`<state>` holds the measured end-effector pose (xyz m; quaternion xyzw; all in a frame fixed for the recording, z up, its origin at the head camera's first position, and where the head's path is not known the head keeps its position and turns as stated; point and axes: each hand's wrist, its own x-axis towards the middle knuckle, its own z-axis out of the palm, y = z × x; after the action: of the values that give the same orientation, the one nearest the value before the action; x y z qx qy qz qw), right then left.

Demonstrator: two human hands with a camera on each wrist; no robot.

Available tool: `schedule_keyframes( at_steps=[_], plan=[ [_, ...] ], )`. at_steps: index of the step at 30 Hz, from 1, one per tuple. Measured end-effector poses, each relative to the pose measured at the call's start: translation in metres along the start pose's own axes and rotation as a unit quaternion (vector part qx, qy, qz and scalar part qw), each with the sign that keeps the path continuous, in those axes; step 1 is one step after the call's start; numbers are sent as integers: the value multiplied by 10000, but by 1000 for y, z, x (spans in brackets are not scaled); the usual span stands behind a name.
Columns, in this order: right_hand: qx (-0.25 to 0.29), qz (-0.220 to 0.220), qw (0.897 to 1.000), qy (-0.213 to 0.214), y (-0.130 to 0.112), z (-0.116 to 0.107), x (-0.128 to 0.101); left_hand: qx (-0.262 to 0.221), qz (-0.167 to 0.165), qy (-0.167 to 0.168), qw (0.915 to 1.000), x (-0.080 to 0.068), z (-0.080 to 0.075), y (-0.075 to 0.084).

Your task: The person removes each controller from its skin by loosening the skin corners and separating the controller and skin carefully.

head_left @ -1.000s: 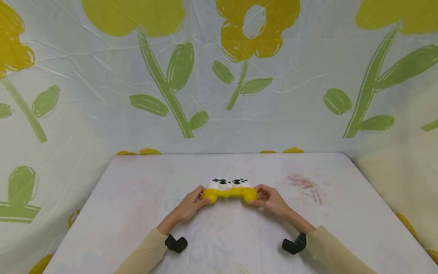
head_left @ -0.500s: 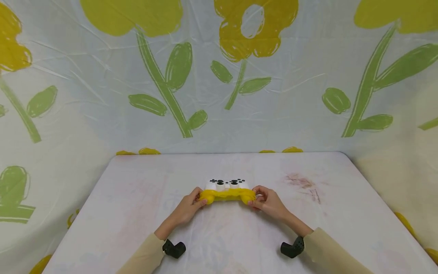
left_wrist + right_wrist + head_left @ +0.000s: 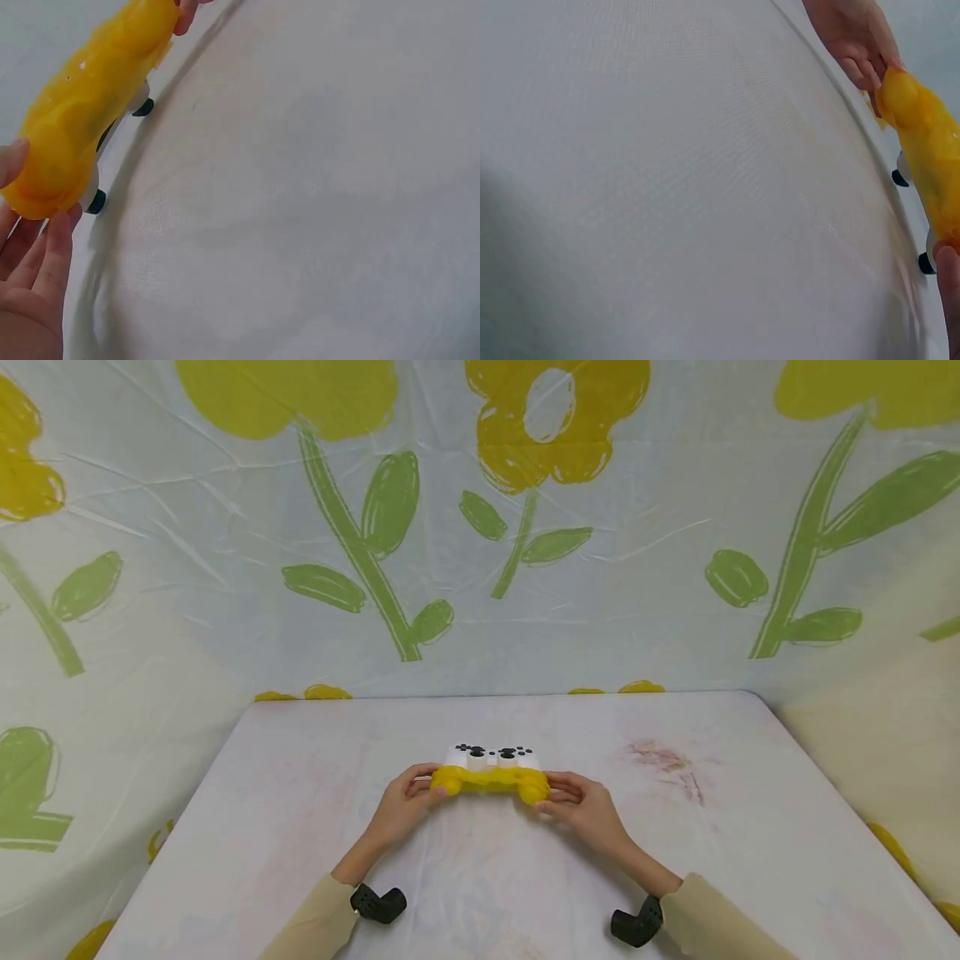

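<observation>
A white game controller (image 3: 457,757) with black thumbsticks and buttons is held up between both hands, its top face toward the head camera. A yellow, soft-looking cover (image 3: 489,779) sits over its near side and both grips, while the white far part stays bare. My left hand (image 3: 399,806) pinches the covered left grip between thumb and fingers. On the other side, my right hand (image 3: 592,817) pinches the covered right grip the same way. Seen from the left wrist, the cover (image 3: 82,97) looks wrinkled and bulges round the grips, with thumbstick tips showing beyond its edge.
A pale cloth covers the table (image 3: 300,827), with reddish smudges (image 3: 667,762) right of the controller. Behind and at the sides hangs a white curtain (image 3: 645,527) printed with yellow flowers. Black wrist cameras (image 3: 378,903) are worn by both arms, at the beige sleeve cuffs.
The controller and both hands have shifted slightly left, and the controller has risen a little in the last half second. Both hands keep their hold on the covered grips.
</observation>
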<state>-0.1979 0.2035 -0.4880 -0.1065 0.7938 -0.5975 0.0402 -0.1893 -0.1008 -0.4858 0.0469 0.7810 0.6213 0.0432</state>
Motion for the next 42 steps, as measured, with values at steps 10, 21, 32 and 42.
schedule_keyframes(
  at_steps=[10,21,32,42],
  plan=[
    [122,-74,9999,48,1,0,4,-104,494,312,9982,-2,0,-6],
    [233,45,9997,-79,10,-1,2,30,-261,473,9985,0,1,-8],
    [-20,-241,9997,-60,14,-4,9,651,209,345,9971,3,3,-7],
    [494,156,9983,-251,13,-5,5,864,497,78,9950,5,3,-5]
  ],
)
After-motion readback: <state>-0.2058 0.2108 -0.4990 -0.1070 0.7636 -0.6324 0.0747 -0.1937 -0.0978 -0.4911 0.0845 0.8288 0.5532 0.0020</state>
